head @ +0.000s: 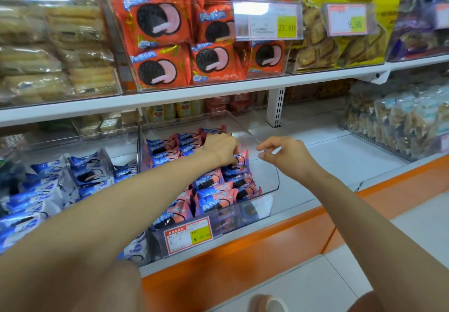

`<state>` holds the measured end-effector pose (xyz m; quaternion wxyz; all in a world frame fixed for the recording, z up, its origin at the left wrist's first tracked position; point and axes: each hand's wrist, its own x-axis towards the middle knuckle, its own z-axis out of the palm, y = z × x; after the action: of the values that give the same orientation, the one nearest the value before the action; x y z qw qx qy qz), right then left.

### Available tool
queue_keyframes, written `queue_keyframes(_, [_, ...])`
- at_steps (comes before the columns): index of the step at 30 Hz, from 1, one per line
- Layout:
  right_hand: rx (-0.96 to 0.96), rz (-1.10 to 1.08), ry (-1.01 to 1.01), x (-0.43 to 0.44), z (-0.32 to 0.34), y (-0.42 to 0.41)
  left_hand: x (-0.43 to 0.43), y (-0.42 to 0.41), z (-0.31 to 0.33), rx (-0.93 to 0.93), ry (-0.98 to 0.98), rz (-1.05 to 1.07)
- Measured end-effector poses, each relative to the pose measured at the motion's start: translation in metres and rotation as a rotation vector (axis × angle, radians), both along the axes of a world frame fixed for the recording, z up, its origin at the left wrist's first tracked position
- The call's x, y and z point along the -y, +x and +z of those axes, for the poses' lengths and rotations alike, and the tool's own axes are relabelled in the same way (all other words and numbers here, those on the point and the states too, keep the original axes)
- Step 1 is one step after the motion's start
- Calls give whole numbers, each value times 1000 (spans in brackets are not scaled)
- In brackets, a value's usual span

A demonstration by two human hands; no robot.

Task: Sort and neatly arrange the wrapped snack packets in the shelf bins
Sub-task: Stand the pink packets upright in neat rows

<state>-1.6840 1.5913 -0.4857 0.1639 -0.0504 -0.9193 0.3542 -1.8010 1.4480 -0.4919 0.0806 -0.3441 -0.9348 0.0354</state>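
Partly buried among pink-and-blue snack packets [211, 190], fingertips of the left hand [221, 148], curled around an upright packet [240, 163] inside the clear plastic bin [269, 173] on the lower shelf. Just beside the bin's right wall, the right hand [284, 152], fingers loosely bent, holding nothing; contact with the rim hard to judge. Cut off at the bottom edge, a blurred roll-like object [267, 303]. Smeared beyond reading, pale cakes [60, 51] upper left. Legible on the bin's front price tag [188, 235]: "¥ 27.80"; on the upper price tag [267, 21], "27.80"; on the yellow-bin tag [347, 19], "9.90". Above, glossy orange wrappers [160, 68] printed with dark round sandwich biscuits; at left, crinkled blue-and-white packets [48, 185].
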Motion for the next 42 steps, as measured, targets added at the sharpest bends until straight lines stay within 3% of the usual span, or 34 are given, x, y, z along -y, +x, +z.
queue_keyframes(9, [18,30,-48,-6,-3,3,2,2,3,-55,-81,-18])
queue_keyframes(13, [24,40,-40,-6,-3,2,6,3,5,18,-70,-40])
queue_keyframes(17, [28,49,-31,-8,-3,2,15,8,17,185,24,-39])
queue_keyframes(24, [24,58,-38,-7,-2,2,44,26,26,229,270,-78])
queue_keyframes(27, [26,50,-26,-6,-1,2,34,39,23,469,177,-275])
queue_keyframes(30, [26,53,-31,-4,-1,4,17,41,17,665,45,-327])
queue_keyframes(36, [24,66,-35,-5,-2,5,-14,35,5,698,-265,-311])
queue_keyframes(42, [19,72,-16,-8,-1,4,-19,34,-3,801,-288,-313])
